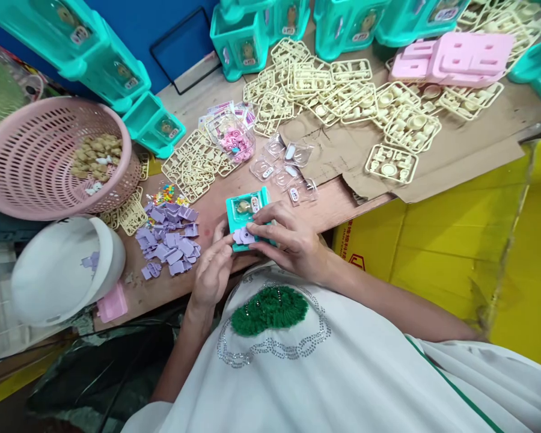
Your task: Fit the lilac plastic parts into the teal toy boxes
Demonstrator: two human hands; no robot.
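Note:
At the table's near edge I hold a small teal plastic toy case [235,207] with a clear window, a tan figure and a sticker on its face. My left hand [214,264] grips the case's left side, its fingertips at a purple plastic piece [243,236]. From the right, my right hand [288,237] presses its fingers on that purple piece, against the near side of the case. Loose purple pieces [171,240] lie in a pile left of my hands. Beyond the case are clear plastic covers [284,168] with stickers.
Cream part frames [315,78] cover the cardboard at the back, beside a pink plastic base [473,57]. Stacked teal cases [243,48] line the far side. A pink basket [40,114] of tan figures and a tilted white tub [58,270] stand left. Yellow boxes [437,240] flank the right.

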